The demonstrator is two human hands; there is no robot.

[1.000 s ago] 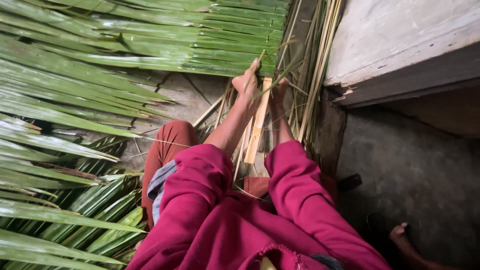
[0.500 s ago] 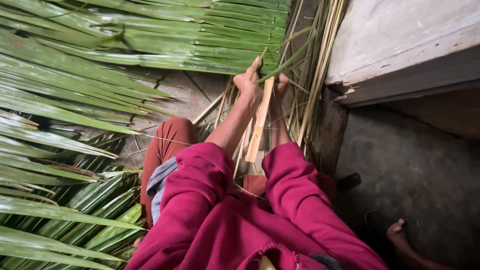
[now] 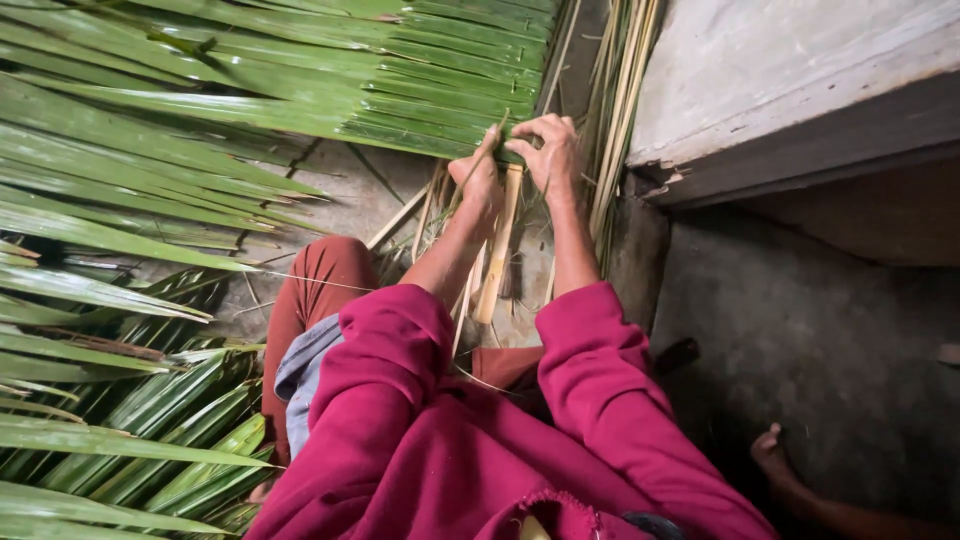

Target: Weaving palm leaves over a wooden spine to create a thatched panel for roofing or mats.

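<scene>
A mat of woven green palm leaves (image 3: 440, 80) lies ahead of me on the ground. A pale frond midrib (image 3: 498, 250) runs from its near edge back toward my lap. My left hand (image 3: 478, 182) pinches a thin leaf strip at the mat's edge, just left of the midrib. My right hand (image 3: 550, 150) is curled over the folded leaf ends at the same edge, right of the midrib. Both arms wear magenta sleeves (image 3: 600, 380).
Loose green palm fronds (image 3: 110, 300) cover the ground at left. Dry pale strips (image 3: 622, 100) stand along a concrete ledge (image 3: 790, 90) at right. Another person's foot (image 3: 780, 460) shows at lower right on the dark floor.
Both hands have stayed at the mat's edge. My right hand has spread wider over the leaf ends and the left has gripped a strip.
</scene>
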